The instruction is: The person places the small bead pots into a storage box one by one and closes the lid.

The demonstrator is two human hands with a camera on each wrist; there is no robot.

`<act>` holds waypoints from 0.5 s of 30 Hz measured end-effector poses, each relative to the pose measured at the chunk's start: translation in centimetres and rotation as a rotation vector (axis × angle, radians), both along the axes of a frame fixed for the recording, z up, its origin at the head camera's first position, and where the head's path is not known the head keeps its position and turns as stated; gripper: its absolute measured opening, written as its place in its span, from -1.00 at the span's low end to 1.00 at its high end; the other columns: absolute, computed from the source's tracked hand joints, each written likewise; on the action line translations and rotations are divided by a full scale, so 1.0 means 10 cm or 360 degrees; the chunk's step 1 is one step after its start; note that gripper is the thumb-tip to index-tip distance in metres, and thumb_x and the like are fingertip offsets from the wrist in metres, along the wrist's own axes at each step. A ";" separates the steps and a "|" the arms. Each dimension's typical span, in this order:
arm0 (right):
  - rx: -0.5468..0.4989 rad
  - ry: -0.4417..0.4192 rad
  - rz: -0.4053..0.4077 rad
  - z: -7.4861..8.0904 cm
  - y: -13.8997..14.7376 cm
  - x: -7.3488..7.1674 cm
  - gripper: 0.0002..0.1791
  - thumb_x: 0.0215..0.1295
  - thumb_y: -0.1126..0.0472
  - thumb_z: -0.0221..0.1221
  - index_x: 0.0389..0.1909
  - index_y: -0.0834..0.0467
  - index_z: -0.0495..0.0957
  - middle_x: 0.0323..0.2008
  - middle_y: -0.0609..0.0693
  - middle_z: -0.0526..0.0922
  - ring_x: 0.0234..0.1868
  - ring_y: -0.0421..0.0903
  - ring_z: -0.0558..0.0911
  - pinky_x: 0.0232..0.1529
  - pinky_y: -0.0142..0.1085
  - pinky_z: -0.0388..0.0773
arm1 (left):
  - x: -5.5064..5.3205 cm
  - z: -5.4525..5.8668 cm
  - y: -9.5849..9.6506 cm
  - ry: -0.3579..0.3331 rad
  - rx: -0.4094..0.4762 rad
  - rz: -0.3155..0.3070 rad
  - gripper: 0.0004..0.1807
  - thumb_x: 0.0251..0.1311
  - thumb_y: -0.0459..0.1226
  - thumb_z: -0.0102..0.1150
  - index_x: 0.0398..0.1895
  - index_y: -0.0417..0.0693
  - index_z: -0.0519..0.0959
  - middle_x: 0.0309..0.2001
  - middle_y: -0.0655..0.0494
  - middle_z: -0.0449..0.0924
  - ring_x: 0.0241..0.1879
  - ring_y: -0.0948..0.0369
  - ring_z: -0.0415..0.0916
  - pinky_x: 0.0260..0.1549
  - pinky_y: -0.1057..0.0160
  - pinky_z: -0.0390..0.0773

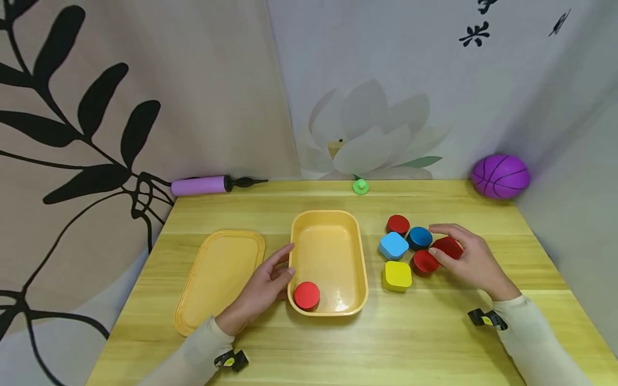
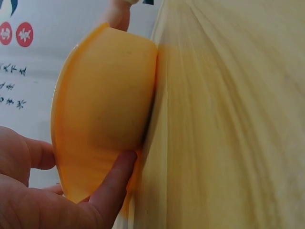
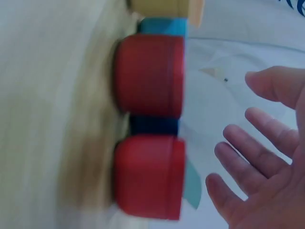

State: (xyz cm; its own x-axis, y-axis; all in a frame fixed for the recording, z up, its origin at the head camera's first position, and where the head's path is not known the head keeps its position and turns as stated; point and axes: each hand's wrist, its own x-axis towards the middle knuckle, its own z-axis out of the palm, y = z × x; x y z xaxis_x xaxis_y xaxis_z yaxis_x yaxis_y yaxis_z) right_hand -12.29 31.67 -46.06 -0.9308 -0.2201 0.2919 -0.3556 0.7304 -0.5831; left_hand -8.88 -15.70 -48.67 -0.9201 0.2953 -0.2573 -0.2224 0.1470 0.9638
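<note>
My left hand [image 1: 267, 276] rests against the left side of a yellow tray [image 1: 361, 268]. Its fingers are fairly straight, one along the outer wall and another at the rim in the left wrist view. A red round block [image 1: 307, 295] lies in the tray's near left corner. Over the right-hand end of a group of blocks hovers my right hand [image 1: 470, 257], thumb and fingers spread above a red block [image 1: 448, 247]. That block [image 3: 148, 177] shows a gap from the fingers in the right wrist view. Beside it stand a red round block [image 1: 425, 262] and a dark blue one [image 1: 419, 238].
The group also has a light blue block [image 1: 393, 245], a yellow block [image 1: 397, 276] and another red round block [image 1: 398, 224]. A flat yellow lid [image 1: 219, 279] lies left of the tray. Along the back are a purple pump [image 1: 200, 186], a green toy [image 1: 360, 186] and a purple ball [image 1: 500, 177].
</note>
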 end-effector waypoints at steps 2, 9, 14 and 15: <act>0.0007 -0.0008 -0.0035 -0.05 0.05 0.00 -0.48 0.29 0.25 0.46 0.27 0.10 0.63 0.28 0.05 0.66 0.33 0.13 0.54 0.25 -0.75 0.16 | 0.00 0.00 0.00 -0.0004 -0.0009 -0.0003 -0.33 0.63 -0.19 0.05 0.70 0.28 0.14 0.59 -0.12 0.21 0.37 -0.11 0.49 -0.04 0.02 0.78; -0.0060 -0.0123 -0.0119 -0.15 0.23 0.00 -0.40 0.34 0.18 0.45 0.36 0.19 0.54 0.32 0.22 0.59 0.32 0.26 0.51 0.32 -0.62 0.41 | 0.01 -0.01 0.00 0.0013 -0.0051 0.0016 -0.34 0.63 -0.17 0.06 0.69 0.29 0.16 0.59 -0.10 0.23 0.34 -0.08 0.52 -0.05 0.04 0.78; -0.0006 -0.0320 -0.0107 -0.19 0.32 0.03 -0.25 0.36 0.11 0.44 0.47 0.27 0.41 0.39 0.34 0.48 0.32 0.35 0.51 0.19 0.21 0.53 | 0.01 0.01 0.00 0.0012 -0.0054 0.0002 -0.34 0.63 -0.18 0.04 0.70 0.28 0.14 0.61 -0.10 0.20 0.37 -0.09 0.50 -0.04 0.03 0.78; -0.0001 -0.0354 -0.0107 -0.20 0.33 0.04 -0.22 0.37 0.09 0.44 0.49 0.29 0.38 0.40 0.37 0.46 0.31 0.38 0.53 0.18 0.21 0.54 | 0.00 0.01 0.00 0.0011 -0.0054 0.0001 -0.34 0.63 -0.18 0.05 0.70 0.28 0.14 0.61 -0.10 0.19 0.37 -0.10 0.50 -0.04 0.03 0.78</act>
